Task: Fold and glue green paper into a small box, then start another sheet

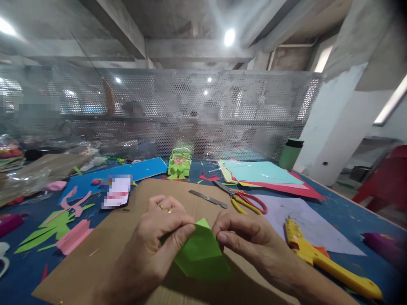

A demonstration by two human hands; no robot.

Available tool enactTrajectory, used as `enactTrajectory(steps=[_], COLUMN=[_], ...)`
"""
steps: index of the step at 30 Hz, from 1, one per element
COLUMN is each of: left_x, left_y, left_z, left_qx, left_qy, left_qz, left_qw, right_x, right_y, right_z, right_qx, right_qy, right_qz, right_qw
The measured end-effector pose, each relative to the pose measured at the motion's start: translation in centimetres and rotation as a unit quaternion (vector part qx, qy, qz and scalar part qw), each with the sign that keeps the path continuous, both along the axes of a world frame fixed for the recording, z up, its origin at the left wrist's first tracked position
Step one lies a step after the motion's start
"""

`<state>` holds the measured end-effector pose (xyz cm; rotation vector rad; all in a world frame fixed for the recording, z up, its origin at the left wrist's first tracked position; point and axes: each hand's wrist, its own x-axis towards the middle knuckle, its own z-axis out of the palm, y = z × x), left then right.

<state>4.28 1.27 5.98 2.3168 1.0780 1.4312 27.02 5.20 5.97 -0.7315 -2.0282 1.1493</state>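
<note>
A folded piece of green paper [203, 254] is held up over the brown cardboard sheet [165, 190]. My left hand [159, 241] pinches its upper left edge between thumb and forefinger, with rings showing on the fingers. On the opposite side, my right hand [251, 241] pinches the paper's right edge near the top corner. Just beyond the hands, a grey blade [208, 198] lies flat on the cardboard. Scissors [243, 199] with red and yellow handles rest beside it. A yellow glue gun [330, 262] lies to the right of my right hand.
A small green paper basket [179, 164] stands at the back. Coloured sheets [260, 173] are stacked at back right, near a green bottle [291, 154]. A phone [117, 192], pink paper [74, 237] and green scraps [47, 231] lie left. Perforated metal panels [178, 114] close off the far side.
</note>
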Motion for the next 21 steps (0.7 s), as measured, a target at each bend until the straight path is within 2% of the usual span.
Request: enactTrajectory(steps=[3,8,16,21], left_x=[0.1,0.2,0.4,0.4], left_y=[0.1,0.0,-0.6,-0.7], left_z=[0.3,0.6,0.4,0.4], left_qx=[0.008,0.028,0.042,0.034], left_qy=[0.030,0.043,0.052,0.046], left_qz=[-0.008,-0.003,-0.036,-0.083], left_qw=[0.999,0.999,0.997,0.995], right_x=[-0.3,-0.6,-0.9,-0.8], right_y=[-0.4,-1.2,-1.5,-2.0], right_z=[-0.1,0.5,0.4,0.3], right_qx=[-0.003,0.087,0.096,0.133], right_qy=[-0.019,-0.054,-0.010,-0.001], right_qz=[-0.007,-0.027,-0.030,-0.041], right_qw=[1.000,0.994,0.995,0.990])
